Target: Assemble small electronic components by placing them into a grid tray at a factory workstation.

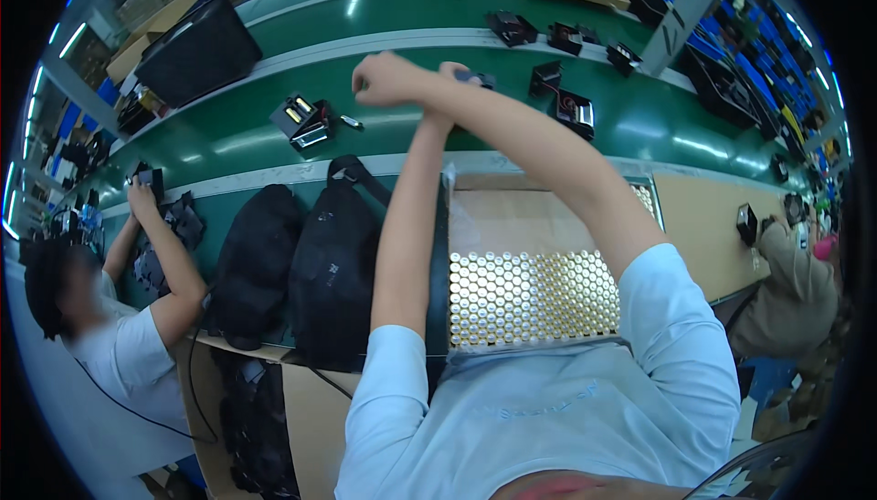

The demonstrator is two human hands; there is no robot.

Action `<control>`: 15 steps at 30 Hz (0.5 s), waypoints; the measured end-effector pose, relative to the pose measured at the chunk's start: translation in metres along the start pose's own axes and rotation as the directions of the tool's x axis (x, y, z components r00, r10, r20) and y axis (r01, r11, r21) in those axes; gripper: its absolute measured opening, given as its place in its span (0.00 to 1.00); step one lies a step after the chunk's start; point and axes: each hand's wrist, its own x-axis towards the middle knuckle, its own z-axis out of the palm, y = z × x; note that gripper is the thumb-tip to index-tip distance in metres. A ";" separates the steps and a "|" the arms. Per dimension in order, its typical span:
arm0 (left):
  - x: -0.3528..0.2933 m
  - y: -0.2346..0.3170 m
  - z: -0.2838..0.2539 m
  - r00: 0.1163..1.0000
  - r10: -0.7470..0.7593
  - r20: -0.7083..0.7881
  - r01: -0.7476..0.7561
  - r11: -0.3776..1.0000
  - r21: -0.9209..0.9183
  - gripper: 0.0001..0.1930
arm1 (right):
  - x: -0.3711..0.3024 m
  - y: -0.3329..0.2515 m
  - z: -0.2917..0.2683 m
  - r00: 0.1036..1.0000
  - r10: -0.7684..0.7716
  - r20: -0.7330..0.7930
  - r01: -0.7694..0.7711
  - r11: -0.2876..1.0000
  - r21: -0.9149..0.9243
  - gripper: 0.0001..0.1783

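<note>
My arms cross over the green conveyor belt, the right forearm above the left. Partly hidden behind the right forearm, my left hand (450, 71) grips a small dark box (477, 79). On the left of the crossing is my right hand (388, 78), its fingers curled in; whatever they may hold is hidden. Below it on the belt lies a small silvery cylinder (352, 122). Beside that stands an open black box (300, 120) with gold-coloured cells in it. Close to my body, a carton holds rows of upright batteries (530, 304) with shiny round ends.
Another open black box (574, 109) sits on the belt (639, 116) to the right. More dark boxes (512, 29) lie farther back. Two black bags (336, 253) are left of my arm. A co-worker (128, 336) works at the left; another person (790, 281) is at the right.
</note>
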 end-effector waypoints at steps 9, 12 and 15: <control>-0.019 0.030 -0.018 0.990 -0.126 -0.069 0.132 0.986 0.106 0.15 | 0.073 -0.005 0.097 0.913 0.131 0.386 -0.119 0.991 -0.057 0.18; -0.022 0.034 -0.029 0.988 -0.105 -0.117 0.117 0.988 0.102 0.16 | 0.086 -0.021 0.079 0.999 0.031 0.011 -0.031 0.998 0.059 0.12; -0.024 0.043 -0.035 0.976 -0.177 -0.123 0.185 0.981 0.056 0.14 | 0.100 -0.041 0.078 0.986 -0.069 -0.155 0.107 0.962 0.250 0.13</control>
